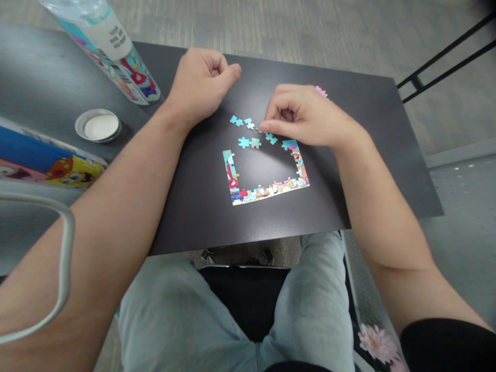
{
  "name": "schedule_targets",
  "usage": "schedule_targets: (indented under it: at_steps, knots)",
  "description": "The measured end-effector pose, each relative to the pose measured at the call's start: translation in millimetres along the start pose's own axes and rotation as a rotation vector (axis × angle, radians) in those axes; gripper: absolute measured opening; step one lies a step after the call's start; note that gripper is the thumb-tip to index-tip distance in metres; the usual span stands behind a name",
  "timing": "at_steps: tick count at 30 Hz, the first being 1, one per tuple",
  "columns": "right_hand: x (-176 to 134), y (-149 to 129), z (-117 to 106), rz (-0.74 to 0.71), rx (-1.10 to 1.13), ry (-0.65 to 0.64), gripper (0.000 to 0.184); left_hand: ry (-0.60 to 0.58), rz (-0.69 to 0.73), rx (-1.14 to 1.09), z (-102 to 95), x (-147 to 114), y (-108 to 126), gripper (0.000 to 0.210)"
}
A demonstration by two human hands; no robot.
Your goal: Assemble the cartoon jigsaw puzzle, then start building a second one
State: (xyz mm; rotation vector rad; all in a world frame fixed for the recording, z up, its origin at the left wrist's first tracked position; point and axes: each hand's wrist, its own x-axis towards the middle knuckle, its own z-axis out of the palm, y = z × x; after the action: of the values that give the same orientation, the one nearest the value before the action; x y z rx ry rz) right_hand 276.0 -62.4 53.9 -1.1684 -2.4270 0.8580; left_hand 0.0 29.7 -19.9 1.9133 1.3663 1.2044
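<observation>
My right hand (306,116) is closed in a pinch at the table, thumb and forefinger on a small puzzle piece (259,129) that is mostly covered. Close to those fingertips lie loose blue puzzle pieces: one (270,138) just below, one (249,123) to the left, a pair (236,121) farther left and a joined pair (249,142) lower down. Below them sits a partly joined puzzle border (267,191), with left, bottom and right sides around bare tabletop. My left hand (203,80) rests curled on the table's far side; its palm is hidden.
A printed clear cylinder (112,51) stands at the left, near a round metal lid (98,125) and a cartoon-printed box (50,160). A pink piece (321,91) shows behind my right hand. The dark table (387,155) ends near my knees.
</observation>
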Motion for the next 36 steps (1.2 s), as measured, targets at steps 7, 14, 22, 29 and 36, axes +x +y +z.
schedule_targets:
  at_steps: [7,14,22,29,36]
  knots:
    - [-16,11,-32,0.082,-0.039,0.168,0.033,-0.015,0.003,-0.014,-1.1,0,1,0.051]
    - [0,47,-9,-0.054,-0.047,0.07,0.037,-0.097,-0.03,0.036,-15.1,-15,21,0.052]
    - [4,51,3,-0.124,-0.04,0.093,0.034,-0.108,-0.042,0.023,-17.6,-17,25,0.05]
    - [6,43,12,-0.151,0.018,-0.012,0.035,-0.108,-0.049,0.029,-16.3,-18,24,0.05]
    - [0,42,1,-0.11,0.013,0.069,0.031,-0.093,-0.035,0.016,-14.6,-16,18,0.05]
